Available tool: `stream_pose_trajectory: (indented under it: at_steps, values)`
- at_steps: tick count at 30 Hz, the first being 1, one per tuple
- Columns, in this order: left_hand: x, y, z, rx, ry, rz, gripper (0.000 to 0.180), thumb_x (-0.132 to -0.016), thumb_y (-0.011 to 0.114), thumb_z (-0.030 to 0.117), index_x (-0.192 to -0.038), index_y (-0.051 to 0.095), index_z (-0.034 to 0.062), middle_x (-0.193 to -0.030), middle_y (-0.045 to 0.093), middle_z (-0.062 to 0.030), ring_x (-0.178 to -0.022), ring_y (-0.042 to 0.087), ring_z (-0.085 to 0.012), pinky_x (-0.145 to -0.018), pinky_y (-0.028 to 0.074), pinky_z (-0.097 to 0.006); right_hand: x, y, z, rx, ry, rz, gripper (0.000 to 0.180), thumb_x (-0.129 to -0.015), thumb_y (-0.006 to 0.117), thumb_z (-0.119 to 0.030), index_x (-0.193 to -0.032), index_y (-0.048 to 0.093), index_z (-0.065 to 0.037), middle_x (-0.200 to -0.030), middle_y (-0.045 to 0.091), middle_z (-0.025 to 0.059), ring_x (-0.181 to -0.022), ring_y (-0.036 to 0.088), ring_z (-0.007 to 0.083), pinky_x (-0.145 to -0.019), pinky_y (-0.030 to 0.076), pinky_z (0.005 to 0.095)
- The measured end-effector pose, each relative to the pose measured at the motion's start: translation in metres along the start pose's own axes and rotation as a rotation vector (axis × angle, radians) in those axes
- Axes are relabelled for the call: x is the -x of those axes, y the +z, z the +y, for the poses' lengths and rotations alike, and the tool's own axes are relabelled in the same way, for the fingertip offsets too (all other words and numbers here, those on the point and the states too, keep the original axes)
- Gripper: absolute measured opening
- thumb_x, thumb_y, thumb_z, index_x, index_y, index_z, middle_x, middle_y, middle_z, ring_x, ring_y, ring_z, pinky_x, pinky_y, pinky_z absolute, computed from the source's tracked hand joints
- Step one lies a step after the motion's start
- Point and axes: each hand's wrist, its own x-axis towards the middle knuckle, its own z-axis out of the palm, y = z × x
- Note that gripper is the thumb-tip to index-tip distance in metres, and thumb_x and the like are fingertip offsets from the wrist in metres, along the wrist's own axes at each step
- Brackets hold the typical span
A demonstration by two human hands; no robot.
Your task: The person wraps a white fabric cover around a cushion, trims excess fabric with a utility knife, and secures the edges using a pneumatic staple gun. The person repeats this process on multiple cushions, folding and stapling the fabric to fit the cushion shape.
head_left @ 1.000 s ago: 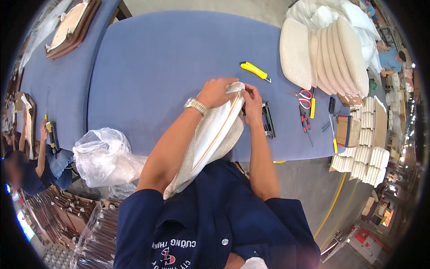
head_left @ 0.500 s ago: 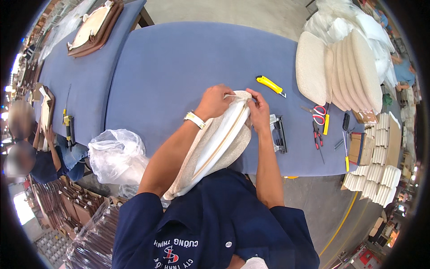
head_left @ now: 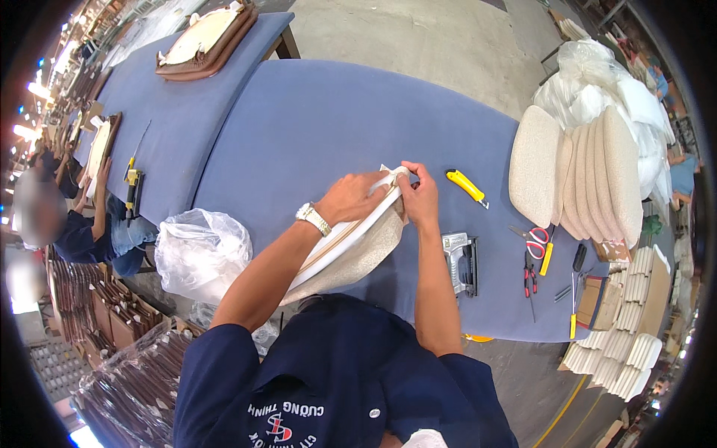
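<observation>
A padded seat panel (head_left: pixel 357 254) with a beige woven cover, white padding and a thin brown edge strip is tilted on its side between my arms. Its lower end rests near my torso. My left hand (head_left: pixel 352 197) lies over the upper end, with bent fingers gripping the white edge. Opposite it, my right hand (head_left: pixel 420 198) pinches the cover at the tip of the same end. What lies under my fingers is hidden. A yellow utility knife (head_left: pixel 467 187) lies just beyond my right hand, and a staple gun (head_left: pixel 460 263) sits beside my right forearm.
Scissors (head_left: pixel 537 243), pliers (head_left: pixel 529 275) and screwdrivers (head_left: pixel 575 299) lie on the right of the blue table (head_left: pixel 314 97). Several beige padded panels (head_left: pixel 590 183) stand at the far right. A clear plastic bag (head_left: pixel 203 250) bulges at the left edge. A co-worker (head_left: pixel 82 224) works at the left table.
The seat panel has rolled and leans flatter, showing more of its beige cover on the right side. My left hand has turned palm-down over the edge. The whole view has shifted.
</observation>
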Motion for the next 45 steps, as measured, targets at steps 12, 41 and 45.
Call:
stream_pose_trajectory:
  at_steps: [12,41,45]
  values:
    - [-0.036,0.029,-0.019,-0.005,0.057,-0.209,0.045,-0.101,0.056,0.039,-0.141,0.064,0.0208,-0.104,0.076,-0.0198,-0.095,0.072,-0.0403,-0.093,0.055,-0.049,0.007,-0.032,0.028,-0.388,0.188,-0.111,0.031,-0.099,0.066,-0.012,-0.128,0.064,-0.002,-0.124,0.067,0.0072,-0.104,0.065,0.0129,-0.088,0.055,0.0287]
    - [-0.086,0.105,0.048,-0.242,-0.005,-0.365,0.037,-0.084,0.076,0.034,-0.116,0.077,0.0172,-0.109,0.075,-0.0167,-0.103,0.071,-0.0371,-0.092,0.056,-0.049,0.027,-0.123,0.061,0.326,0.082,-0.196,0.028,-0.094,0.073,-0.011,-0.120,0.072,-0.002,-0.119,0.075,0.0133,-0.093,0.074,0.0227,-0.085,0.059,0.0353]
    - [-0.083,0.098,0.047,-0.245,-0.007,-0.376,0.042,-0.084,0.076,0.040,-0.121,0.076,0.0197,-0.106,0.076,-0.0163,-0.104,0.072,-0.0367,-0.094,0.056,-0.048,0.010,-0.123,0.031,0.610,-0.009,-0.359,0.022,-0.091,0.075,-0.013,-0.109,0.073,-0.002,-0.107,0.076,0.0149,-0.088,0.074,0.0278,-0.078,0.058,0.0374]
